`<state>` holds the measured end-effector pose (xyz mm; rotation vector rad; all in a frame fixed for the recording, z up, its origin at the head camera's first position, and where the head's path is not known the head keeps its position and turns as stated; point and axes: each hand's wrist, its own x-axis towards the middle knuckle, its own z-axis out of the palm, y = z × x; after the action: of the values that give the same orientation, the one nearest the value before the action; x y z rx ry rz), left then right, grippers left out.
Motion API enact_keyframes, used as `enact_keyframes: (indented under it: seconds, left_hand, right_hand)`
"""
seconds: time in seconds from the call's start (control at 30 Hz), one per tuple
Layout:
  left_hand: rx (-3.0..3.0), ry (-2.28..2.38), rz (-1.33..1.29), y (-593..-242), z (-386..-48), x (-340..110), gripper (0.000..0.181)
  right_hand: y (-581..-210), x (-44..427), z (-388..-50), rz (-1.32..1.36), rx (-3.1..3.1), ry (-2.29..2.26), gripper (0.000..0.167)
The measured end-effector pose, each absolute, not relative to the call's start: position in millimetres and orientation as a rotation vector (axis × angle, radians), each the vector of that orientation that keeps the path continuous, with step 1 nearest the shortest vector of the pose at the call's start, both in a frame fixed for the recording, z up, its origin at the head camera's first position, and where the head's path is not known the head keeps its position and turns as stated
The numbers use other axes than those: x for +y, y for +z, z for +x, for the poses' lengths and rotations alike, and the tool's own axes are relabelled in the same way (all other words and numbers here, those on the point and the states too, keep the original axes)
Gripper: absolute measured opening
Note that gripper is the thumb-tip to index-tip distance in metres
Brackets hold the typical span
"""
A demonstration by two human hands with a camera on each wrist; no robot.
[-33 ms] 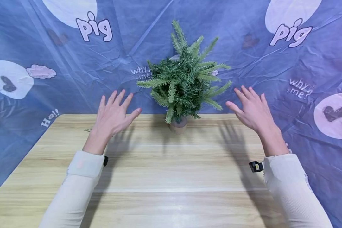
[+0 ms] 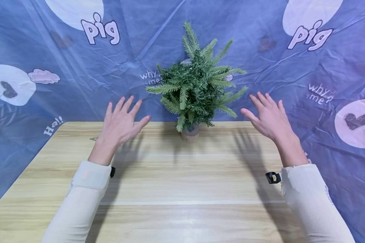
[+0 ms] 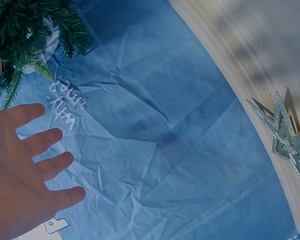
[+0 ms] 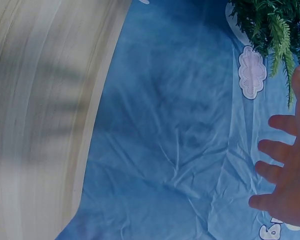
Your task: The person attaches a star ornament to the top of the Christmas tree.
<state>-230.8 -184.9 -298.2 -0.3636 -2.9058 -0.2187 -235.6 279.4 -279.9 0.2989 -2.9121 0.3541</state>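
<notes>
Left hand (image 2: 119, 122) and right hand (image 2: 270, 118) were spread, fingers extended, gripping nothing | tree (image 2: 197, 81) stood upright between them on its round base (image 2: 190, 135), touched by neither, near the far edge of the table (image 2: 182, 182) | star (image 3: 285, 132) was on the table near the left wrist | blue printed cloth (image 2: 134, 44) hung behind

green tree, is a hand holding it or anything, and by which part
Nothing is held: the left hand and right hand, both empty, flank the green tree.
</notes>
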Motion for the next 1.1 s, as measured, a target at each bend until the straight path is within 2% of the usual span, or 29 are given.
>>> enact_keyframes:
  seconds: [1.1]
  left_hand:
    - [-2.945, -0.276, -0.330, -301.8, -226.8, -205.4, 0.089]
  right_hand:
    - [-268.7, 272.3, -226.0, 0.275, -2.754, 0.454, 0.074]
